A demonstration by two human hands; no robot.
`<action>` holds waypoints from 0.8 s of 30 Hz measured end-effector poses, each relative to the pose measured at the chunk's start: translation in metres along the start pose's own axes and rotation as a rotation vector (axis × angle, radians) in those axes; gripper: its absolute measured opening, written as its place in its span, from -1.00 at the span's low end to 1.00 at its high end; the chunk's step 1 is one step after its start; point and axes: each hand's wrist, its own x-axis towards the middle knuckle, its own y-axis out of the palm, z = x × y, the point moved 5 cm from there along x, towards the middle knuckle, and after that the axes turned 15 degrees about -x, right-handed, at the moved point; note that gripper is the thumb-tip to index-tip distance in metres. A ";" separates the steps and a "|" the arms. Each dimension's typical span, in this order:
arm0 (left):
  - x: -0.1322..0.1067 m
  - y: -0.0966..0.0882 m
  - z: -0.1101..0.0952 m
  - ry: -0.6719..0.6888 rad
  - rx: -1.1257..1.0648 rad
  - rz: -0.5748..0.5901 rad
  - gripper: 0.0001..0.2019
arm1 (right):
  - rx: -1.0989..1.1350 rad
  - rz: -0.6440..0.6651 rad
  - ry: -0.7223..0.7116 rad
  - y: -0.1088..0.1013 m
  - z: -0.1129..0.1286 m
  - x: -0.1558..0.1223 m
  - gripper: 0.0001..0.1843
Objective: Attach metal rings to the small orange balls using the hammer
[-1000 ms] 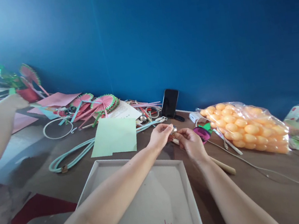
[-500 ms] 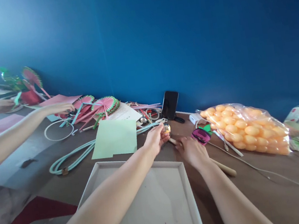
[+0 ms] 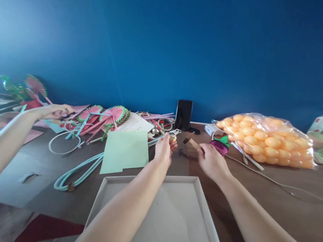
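My left hand (image 3: 163, 152) is closed on a small shiny metal ball (image 3: 172, 137), which has a pale clasp-like piece at its top. A short gap to the right, my right hand (image 3: 213, 162) grips the wooden handle of a small hammer (image 3: 193, 142), its dark head pointing toward the ball without touching it. Most of the handle is hidden in my fist. Behind the right hand lies a purple eggplant-like piece (image 3: 221, 146) with green leaves. Left of my left hand lies a sheet of light green paper (image 3: 125, 150).
A shallow box lid (image 3: 175, 219) lies under my forearms. Behind stand a phone (image 3: 183, 115) and a clear bag of orange balls (image 3: 267, 138). A white cable (image 3: 281, 185) crosses the right side. At left, a co-worker's hand (image 3: 54, 111) is near paper fans (image 3: 114, 115).
My right hand has picked up the hammer that lay under it on the table, and its head now shows. My left hand shifted slightly left with the ball. The co-worker's hand moved left.
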 end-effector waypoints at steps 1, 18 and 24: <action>0.001 0.000 0.001 -0.012 0.000 0.005 -0.80 | 0.013 -0.084 0.006 -0.005 0.000 -0.001 -0.74; -0.012 0.007 0.007 -0.174 -0.020 0.053 -0.81 | 0.107 -0.492 -0.212 -0.024 0.018 -0.014 -0.80; -0.013 0.007 0.007 -0.171 -0.052 0.068 -0.80 | 0.108 -0.545 -0.217 -0.029 0.018 -0.016 -0.80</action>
